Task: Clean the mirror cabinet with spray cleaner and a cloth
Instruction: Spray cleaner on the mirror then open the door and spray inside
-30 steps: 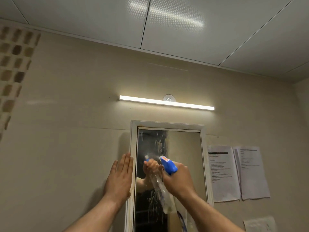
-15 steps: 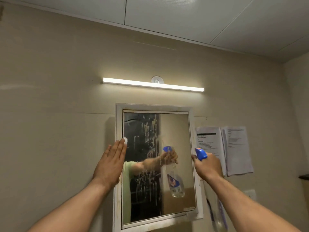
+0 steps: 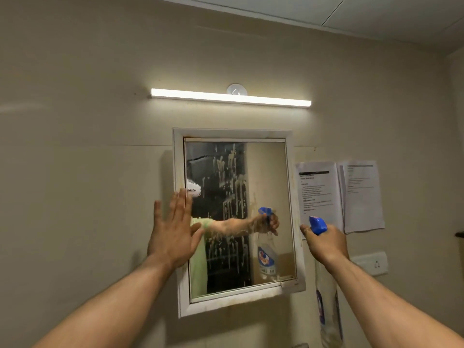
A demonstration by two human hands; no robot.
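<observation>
Single head view; faces wall, tilted upward; mirror cabinet (image 3: 233,217) close ahead

— Beige wall (image 3: 82,126), plain, with a faint horizontal seam. Lit tube light (image 3: 231,97) mounted high, glowing white.

— To the right, two printed sheets (image 3: 340,194) pinned side by side; below them a white switch plate (image 3: 372,263). Overhead, pale ceiling panels (image 3: 391,13).
</observation>
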